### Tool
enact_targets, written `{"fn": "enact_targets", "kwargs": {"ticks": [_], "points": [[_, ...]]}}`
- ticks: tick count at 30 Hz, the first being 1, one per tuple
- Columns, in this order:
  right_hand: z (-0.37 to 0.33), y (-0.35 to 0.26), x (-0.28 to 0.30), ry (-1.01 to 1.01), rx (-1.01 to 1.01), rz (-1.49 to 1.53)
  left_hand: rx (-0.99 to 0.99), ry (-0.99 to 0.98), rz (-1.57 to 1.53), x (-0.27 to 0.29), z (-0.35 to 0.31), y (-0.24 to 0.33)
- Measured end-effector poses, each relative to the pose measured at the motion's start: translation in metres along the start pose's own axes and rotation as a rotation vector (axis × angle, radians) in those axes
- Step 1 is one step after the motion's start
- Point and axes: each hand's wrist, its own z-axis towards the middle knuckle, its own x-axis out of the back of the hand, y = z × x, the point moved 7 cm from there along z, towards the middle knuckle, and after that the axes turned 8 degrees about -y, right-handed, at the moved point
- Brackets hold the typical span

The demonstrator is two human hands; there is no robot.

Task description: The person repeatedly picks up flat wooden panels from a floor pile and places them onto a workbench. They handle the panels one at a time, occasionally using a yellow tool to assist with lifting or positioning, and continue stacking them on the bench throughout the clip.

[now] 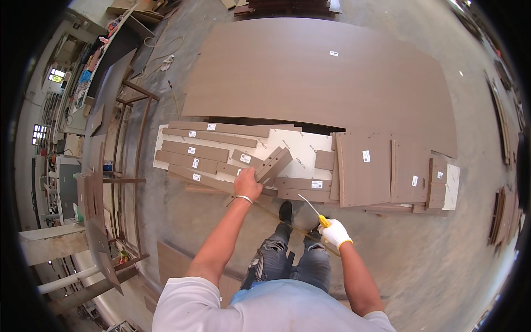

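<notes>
My bare left hand [248,184], with a light band at the wrist, is closed on the near end of a narrow brown board [275,165] that has dark holes along it. This board is raised at an angle over other brown strips. My right hand [336,233], in a white glove, grips a yellow air blow gun [324,222]. Its thin, slightly bent metal nozzle [308,204] points up and left toward the boards, apart from them. Labelled brown strips [207,150] lie left of the raised board on a white printed sheet [292,145].
Wider brown panels [362,171] lie to the right on the same pile. Beyond is a large brown sheet [315,72] with a small label. A metal rack [141,127] stands at left. A thin hose [296,226] runs past my feet on the concrete floor [409,249].
</notes>
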Motion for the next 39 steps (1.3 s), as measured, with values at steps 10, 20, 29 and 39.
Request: {"fn": "enact_targets", "kwargs": {"ticks": [10,20,29,39], "points": [[-0.043,-0.151,0.023,0.242,0.021,-0.324,0.157,-0.165,-0.014,0.006,0.014,-0.02],[-0.002,-0.065,-0.025,0.091,-0.062,-0.179,0.121,-0.165,-0.015,0.007,0.046,-0.007],[0.048,-0.045,0.029,0.02,0.193,0.769,0.219,-0.196,-1.257,0.042,-0.038,-0.093],[0.076,-0.099,0.042,-0.057,0.03,0.304,0.306,-0.409,-1.791,-0.054,-0.083,-0.148]]}}
